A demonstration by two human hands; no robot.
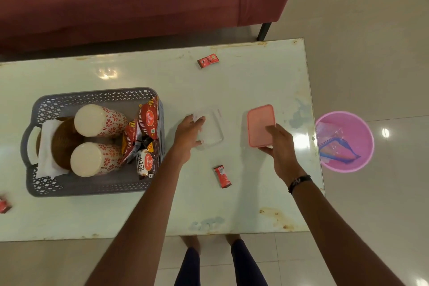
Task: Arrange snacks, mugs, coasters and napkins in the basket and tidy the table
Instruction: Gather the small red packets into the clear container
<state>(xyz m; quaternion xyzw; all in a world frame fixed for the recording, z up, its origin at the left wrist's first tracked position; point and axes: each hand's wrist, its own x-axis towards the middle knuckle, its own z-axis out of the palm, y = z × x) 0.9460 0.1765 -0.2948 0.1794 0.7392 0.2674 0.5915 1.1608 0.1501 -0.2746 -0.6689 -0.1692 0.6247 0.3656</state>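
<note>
The grey basket [92,189] sits on the left part of the pale table [255,76], and it already looks quite full. Two flowery mugs [99,121] stand upside down inside it, one behind the other. Brown round coasters [63,144] lie on a white napkin [45,160] at the left end. Red snack packets [144,137] lean against the right wall. So I think most of the packing is done.

Some things are not put away yet. A clear plastic box [212,131] sits on the table just right of the basket. The left hand [188,133] holds its near side, with fingers curled over the edge. The right hand [282,146] pinches a pink lid [260,123] by its near corner, and the lid is beside the clear box but apart from it. My guess is the lid goes on the box next.

Three small red sachets lie loose on the table: one far back [208,61], one near the arms [222,176], and one at the left edge [4,204]. A pink bin [362,121] stands on the floor to the right with some wrappers in it. The sachets probably need picking up before the table is tidy.
</note>
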